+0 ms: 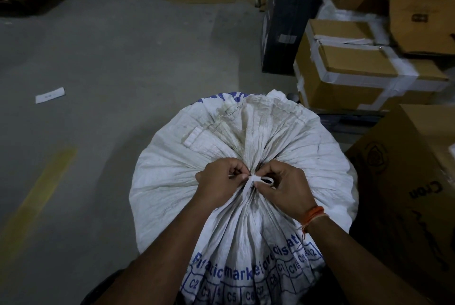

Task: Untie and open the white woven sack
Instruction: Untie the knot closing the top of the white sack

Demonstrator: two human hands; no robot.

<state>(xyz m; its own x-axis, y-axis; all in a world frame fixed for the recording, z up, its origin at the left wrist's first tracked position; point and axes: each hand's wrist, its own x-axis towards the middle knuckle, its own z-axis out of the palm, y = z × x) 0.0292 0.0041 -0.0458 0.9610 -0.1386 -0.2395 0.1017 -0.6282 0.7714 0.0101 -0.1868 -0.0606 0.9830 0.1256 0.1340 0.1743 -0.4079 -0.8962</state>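
A full white woven sack with blue print stands on the floor right below me. Its mouth is gathered and bound with a white plastic tie at the middle of the bunched fabric. My left hand pinches one end of the tie on the left side of the knot. My right hand pinches the tie on the right side, where a small white loop shows by the fingers. An orange thread band sits on my right wrist.
Taped cardboard boxes are stacked to the right, and a large brown carton stands close beside the sack. A tall black box stands behind. Grey concrete floor with a yellow line and a paper scrap lies to the left.
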